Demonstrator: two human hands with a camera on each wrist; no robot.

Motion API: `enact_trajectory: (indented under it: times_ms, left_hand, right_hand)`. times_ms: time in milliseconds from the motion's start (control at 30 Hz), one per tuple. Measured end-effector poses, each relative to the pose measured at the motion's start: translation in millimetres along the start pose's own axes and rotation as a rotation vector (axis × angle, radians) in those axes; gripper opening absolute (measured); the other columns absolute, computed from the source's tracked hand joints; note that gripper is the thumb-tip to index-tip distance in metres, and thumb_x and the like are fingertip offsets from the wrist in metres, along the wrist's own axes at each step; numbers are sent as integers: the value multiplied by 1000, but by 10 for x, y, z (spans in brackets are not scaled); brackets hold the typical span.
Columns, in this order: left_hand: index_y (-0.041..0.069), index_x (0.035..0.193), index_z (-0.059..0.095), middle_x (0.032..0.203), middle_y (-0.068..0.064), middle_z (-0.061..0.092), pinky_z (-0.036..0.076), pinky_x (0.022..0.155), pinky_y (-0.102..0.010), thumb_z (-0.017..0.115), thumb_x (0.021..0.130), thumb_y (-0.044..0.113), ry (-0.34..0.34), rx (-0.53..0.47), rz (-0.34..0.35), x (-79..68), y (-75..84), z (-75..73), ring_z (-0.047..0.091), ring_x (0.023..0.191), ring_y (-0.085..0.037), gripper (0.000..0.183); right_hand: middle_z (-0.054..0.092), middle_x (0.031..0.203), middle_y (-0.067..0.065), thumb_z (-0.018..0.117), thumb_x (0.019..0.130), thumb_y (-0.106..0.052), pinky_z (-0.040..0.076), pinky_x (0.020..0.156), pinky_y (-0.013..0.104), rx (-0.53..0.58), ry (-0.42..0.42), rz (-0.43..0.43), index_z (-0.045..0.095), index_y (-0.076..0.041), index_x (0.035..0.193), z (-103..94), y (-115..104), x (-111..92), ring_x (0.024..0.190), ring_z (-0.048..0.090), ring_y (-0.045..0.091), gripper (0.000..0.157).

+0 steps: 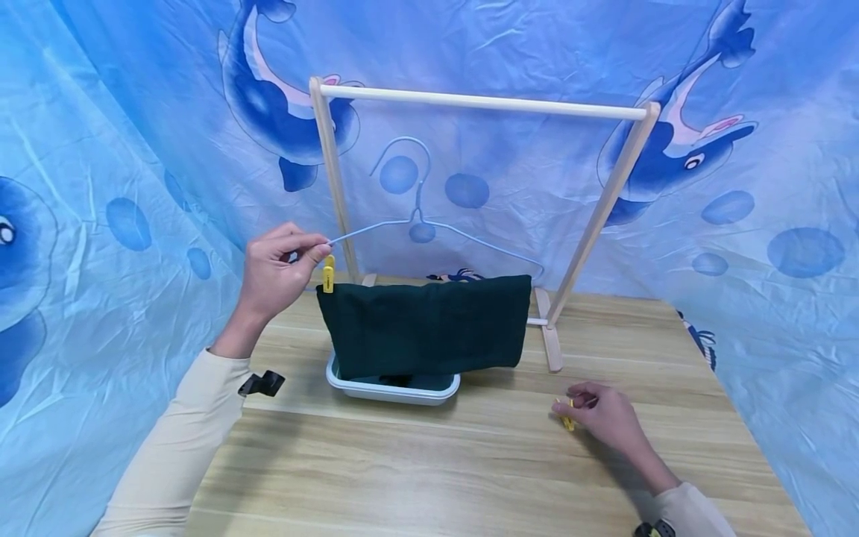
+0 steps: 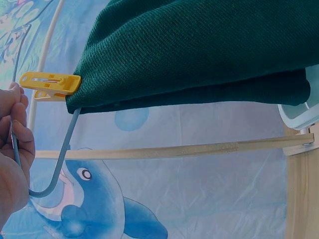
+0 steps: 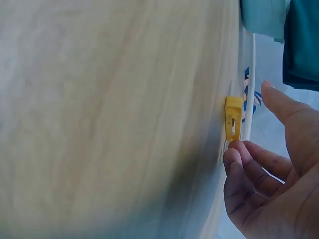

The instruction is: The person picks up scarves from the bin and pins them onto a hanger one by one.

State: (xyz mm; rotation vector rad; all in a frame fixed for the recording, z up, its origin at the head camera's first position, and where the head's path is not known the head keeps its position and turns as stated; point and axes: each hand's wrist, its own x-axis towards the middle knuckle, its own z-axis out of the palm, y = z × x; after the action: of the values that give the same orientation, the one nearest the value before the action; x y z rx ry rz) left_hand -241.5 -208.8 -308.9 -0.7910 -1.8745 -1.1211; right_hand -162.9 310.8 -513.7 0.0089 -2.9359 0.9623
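Observation:
In the head view, my left hand (image 1: 278, 272) pinches the left shoulder of a light-blue wire hanger (image 1: 483, 242), holding it in the air. From the hanger hangs a dark green cloth (image 1: 426, 324). A yellow clothespin (image 2: 52, 83) clips the cloth's left upper corner, just beside my left fingers. My right hand (image 1: 611, 418) is low over the table at the right. Its fingertips touch the end of a second yellow clothespin (image 3: 233, 119) on the table, while the thumb stands apart from it in the right wrist view.
Behind the cloth stands a wooden rack with a white top bar (image 1: 483, 103). A white-rimmed basin (image 1: 396, 395) sits on the wooden table (image 1: 403, 470), partly covered by the cloth. A blue dolphin-print curtain (image 1: 523, 45) surrounds the table at the back and sides.

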Motion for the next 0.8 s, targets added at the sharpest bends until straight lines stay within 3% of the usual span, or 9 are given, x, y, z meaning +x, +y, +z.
enact_trajectory:
  times_ms: [267,600,800]
  left_hand:
    - [-6,90,79,71,-9,62,29,55,-19,76,83,-14,-9,-8,15,11,-29,24,44,64,-6,11]
    - [-5,90,79,71,-10,62,28,56,-20,77,83,-11,-8,-10,23,15,-25,43,44,65,-6,9]
    - [-6,90,79,70,-7,61,28,56,-20,77,81,-15,2,1,20,-26,-45,-5,44,64,-6,13]
  right_hand:
    - [65,82,-4,87,76,-52,48,65,25,-11,-5,18,75,-3,109,21,-27,-24,77,60,11,59]
    - [64,81,-2,87,77,-51,47,68,32,-77,10,11,75,-3,110,31,-61,-30,75,57,13,59]
    - [63,80,-2,90,76,-42,46,66,32,-103,-17,6,76,-5,104,89,-80,-28,75,57,13,49]
